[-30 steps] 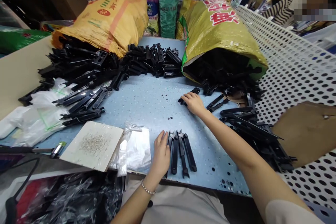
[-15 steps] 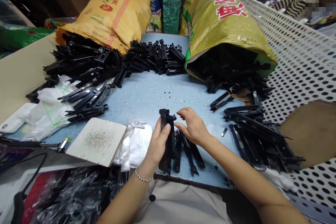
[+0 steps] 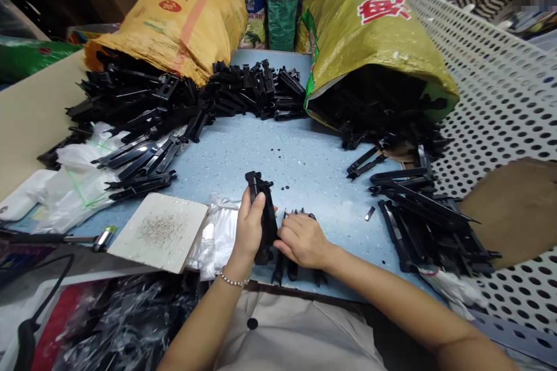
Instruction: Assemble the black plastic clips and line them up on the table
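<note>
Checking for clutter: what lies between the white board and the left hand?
A crumpled clear plastic bag, seen in the head view, between the white board and the left hand gripping a black part.

At the near edge of the tabletop (image 3: 261, 151) our left hand (image 3: 250, 229) holds a long part (image 3: 263, 208) on end. Our right hand (image 3: 302, 240) lies just to its right, over a row of parts (image 3: 287, 269) lying flat. Left of our hands sit plastic bags (image 3: 217, 235), then a board (image 3: 159, 232) carrying a heap of tiny pieces. At the far left lies a sack (image 3: 183, 17) with parts (image 3: 130, 104) spilling out in front of it. At the far right lies another sack (image 3: 374, 35). Between the two sacks lies a stack of parts (image 3: 256, 93). A further pile (image 3: 426, 214) lies along the right edge, beside the perforated panel (image 3: 500, 110).
</note>
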The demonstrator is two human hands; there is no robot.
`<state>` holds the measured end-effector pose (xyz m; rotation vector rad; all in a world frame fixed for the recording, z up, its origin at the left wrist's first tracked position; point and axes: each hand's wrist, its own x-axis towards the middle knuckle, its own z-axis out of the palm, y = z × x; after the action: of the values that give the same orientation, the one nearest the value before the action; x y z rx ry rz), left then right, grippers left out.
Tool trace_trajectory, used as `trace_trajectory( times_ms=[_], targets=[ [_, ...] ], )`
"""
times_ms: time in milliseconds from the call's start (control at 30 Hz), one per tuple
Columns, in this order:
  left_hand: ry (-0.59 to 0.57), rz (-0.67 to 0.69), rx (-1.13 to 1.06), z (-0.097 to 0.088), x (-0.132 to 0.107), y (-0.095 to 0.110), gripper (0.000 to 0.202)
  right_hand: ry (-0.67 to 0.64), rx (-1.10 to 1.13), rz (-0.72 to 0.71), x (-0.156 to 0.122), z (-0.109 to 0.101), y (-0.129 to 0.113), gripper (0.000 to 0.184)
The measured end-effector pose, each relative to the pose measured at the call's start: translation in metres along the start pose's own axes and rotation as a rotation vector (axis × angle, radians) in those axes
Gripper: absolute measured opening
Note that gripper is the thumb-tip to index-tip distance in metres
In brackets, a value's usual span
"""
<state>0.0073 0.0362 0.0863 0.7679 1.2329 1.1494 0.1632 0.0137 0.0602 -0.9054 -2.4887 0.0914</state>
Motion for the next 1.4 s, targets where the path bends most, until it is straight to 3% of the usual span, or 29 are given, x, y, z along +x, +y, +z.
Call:
trace_trajectory(
  times_ms=[100, 200, 233, 267, 367, 433, 500, 567, 667, 733, 800, 900, 1000, 1167, 1200, 1267, 1333, 1400],
  targets=[
    [0.008, 0.007, 0.074, -0.006, 0.004, -0.012, 0.048, -0.176, -0.038, 0.186, 0.001, -0.002, 0.022, 0.043],
    [-0.029, 0.051, 0.225, -0.016, 0.008, -0.037, 0.042, -0.412, -0.236, 0.625, 0.002, -0.031, 0.081, 0.036],
    [-0.047, 0.065, 0.278, -0.018, 0.007, -0.047, 0.039, -0.456, -0.337, 0.787, 0.0, -0.044, 0.104, 0.033],
    [-0.057, 0.078, 0.331, -0.018, 0.006, -0.056, 0.037, -0.455, -0.388, 0.859, -0.002, -0.057, 0.127, 0.034],
    [-0.021, 0.15, 0.473, -0.013, -0.005, -0.076, 0.042, -0.444, -0.428, 0.925, -0.012, -0.084, 0.177, 0.036],
    [0.008, 0.223, 0.514, -0.004, -0.013, -0.077, 0.047, -0.436, -0.398, 0.889, -0.016, -0.09, 0.189, 0.034],
    [0.006, 0.276, 0.459, 0.005, -0.019, -0.067, 0.045, -0.415, -0.356, 0.819, -0.015, -0.087, 0.179, 0.032],
    [-0.038, 0.24, 0.267, 0.015, -0.02, -0.05, 0.045, -0.275, -0.232, 0.633, -0.01, -0.077, 0.148, 0.032],
    [-0.204, -0.061, -0.168, 0.025, -0.013, -0.024, 0.051, 0.037, 0.133, 0.143, -0.003, -0.062, 0.078, 0.028],
    [-0.264, -0.272, -0.352, 0.027, -0.008, -0.011, 0.053, 0.057, 0.344, -0.047, 0.0, -0.056, 0.037, 0.028],
    [-0.235, -0.316, -0.399, 0.026, -0.008, -0.004, 0.044, 0.158, 0.476, 0.041, 0.003, -0.054, 0.016, 0.031],
    [-0.229, -0.23, -0.388, 0.025, -0.017, -0.001, 0.034, 0.273, 0.369, 0.352, 0.011, -0.05, 0.02, 0.022],
    [-0.278, -0.208, -0.321, 0.027, -0.025, -0.004, 0.034, 0.188, 0.266, 0.43, 0.022, -0.04, 0.036, 0.031],
    [-0.187, -0.094, -0.215, 0.021, -0.019, -0.006, 0.033, 0.058, 0.801, 0.701, 0.031, -0.028, 0.029, 0.048],
    [-0.163, -0.094, -0.232, 0.017, -0.016, -0.004, 0.033, 0.012, 0.861, 0.683, 0.029, -0.029, 0.024, 0.049],
    [-0.113, -0.107, -0.274, 0.01, -0.01, 0.0, 0.033, -0.075, 0.794, 0.5, 0.021, -0.031, 0.013, 0.048],
    [-0.081, -0.122, -0.295, 0.004, -0.007, 0.003, 0.035, -0.118, 0.558, 0.249, 0.011, -0.03, 0.001, 0.043],
    [-0.085, -0.133, -0.296, 0.002, -0.007, 0.004, 0.039, -0.098, 0.345, 0.087, 0.002, -0.024, -0.011, 0.039]
  ],
)
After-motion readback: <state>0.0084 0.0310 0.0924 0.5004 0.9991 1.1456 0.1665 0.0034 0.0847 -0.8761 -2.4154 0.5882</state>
